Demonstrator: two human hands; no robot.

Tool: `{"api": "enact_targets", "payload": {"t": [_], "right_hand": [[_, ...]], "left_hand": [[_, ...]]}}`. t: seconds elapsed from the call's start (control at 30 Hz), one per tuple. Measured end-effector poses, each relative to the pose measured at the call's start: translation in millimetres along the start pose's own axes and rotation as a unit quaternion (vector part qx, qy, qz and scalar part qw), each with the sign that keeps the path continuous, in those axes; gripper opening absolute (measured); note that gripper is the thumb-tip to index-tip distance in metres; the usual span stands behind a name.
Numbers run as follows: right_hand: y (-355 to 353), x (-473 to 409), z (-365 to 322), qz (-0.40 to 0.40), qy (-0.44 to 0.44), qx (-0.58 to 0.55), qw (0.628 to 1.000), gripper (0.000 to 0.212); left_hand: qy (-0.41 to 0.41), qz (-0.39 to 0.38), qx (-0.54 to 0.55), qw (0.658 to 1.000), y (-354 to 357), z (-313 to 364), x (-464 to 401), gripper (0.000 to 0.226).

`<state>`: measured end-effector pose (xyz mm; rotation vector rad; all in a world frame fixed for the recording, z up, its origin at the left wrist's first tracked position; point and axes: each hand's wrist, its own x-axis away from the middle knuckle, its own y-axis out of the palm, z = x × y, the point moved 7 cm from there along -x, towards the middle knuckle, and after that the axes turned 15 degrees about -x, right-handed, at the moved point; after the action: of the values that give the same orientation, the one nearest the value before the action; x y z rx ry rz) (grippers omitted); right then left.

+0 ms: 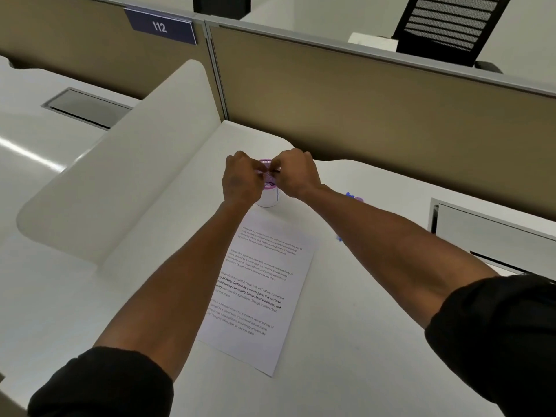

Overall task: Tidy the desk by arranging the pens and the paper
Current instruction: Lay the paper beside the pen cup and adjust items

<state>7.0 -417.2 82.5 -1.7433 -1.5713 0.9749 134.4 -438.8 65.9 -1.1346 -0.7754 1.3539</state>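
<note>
A printed sheet of paper (258,290) lies slightly askew on the white desk (361,326), in front of a small mesh pen holder (268,197) with a purple rim. My left hand (240,182) and my right hand (296,174) meet over the holder's mouth, fingers curled. Something thin and dark is pinched between their fingertips; it is too small and blurred to name for certain. A blue pen (355,198) peeks out on the desk just beyond my right forearm, mostly hidden by it.
A curved white divider (126,164) rises on the left. Tan partition panels (391,115) close off the back. A grey cable hatch (85,108) sits in the left desk and a white box edge (493,227) at the right. A black chair (451,22) stands beyond.
</note>
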Motion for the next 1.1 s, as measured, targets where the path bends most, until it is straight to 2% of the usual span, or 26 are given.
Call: {"api": "enact_targets", "payload": {"t": [0.1,0.17,0.27,0.33,0.43,0.5,0.57,0.73,0.8,0.93,1.1], "right_hand": [[-6,5,-2,-0.009,0.004,-0.007,1.0,0.027],[-13,15,-4,-0.025,0.004,-0.061,0.998,0.03],[-34,47,-3,0.025,0.013,-0.178,0.984,0.02],[-45,86,5,0.061,0.02,-0.253,0.965,0.016],[-46,165,26,0.031,0.036,-0.316,0.948,0.015],[-44,221,49,0.011,0.054,-0.31,0.949,0.02],[-42,273,72,-0.007,0.065,-0.266,0.962,0.036],[-22,375,125,-0.079,0.142,-0.149,0.975,0.109],[-10,401,133,-0.099,0.139,-0.107,0.98,0.13],[6,420,137,-0.105,0.12,-0.057,0.986,0.145],[4,407,141,-0.072,0.112,-0.06,0.989,0.142]], "left_hand": [[0.009,0.005,0.007,1.0,-2,0,3,0.02],[0.003,0.02,0.013,1.0,-8,1,7,0.025],[-0.009,0.074,0.071,0.995,-26,8,25,0.025],[0.017,0.084,0.111,0.99,-29,22,50,0.02],[0.058,0.047,0.21,0.975,-16,46,110,0.015],[0.092,0.001,0.234,0.968,1,63,160,0.015],[0.131,-0.046,0.236,0.962,21,77,213,0.016],[0.203,-0.115,0.129,0.964,65,84,316,0.032],[0.215,-0.125,0.093,0.964,75,79,338,0.038],[0.244,-0.127,0.055,0.96,81,78,357,0.045],[0.236,-0.125,0.052,0.962,78,79,354,0.046]]}}
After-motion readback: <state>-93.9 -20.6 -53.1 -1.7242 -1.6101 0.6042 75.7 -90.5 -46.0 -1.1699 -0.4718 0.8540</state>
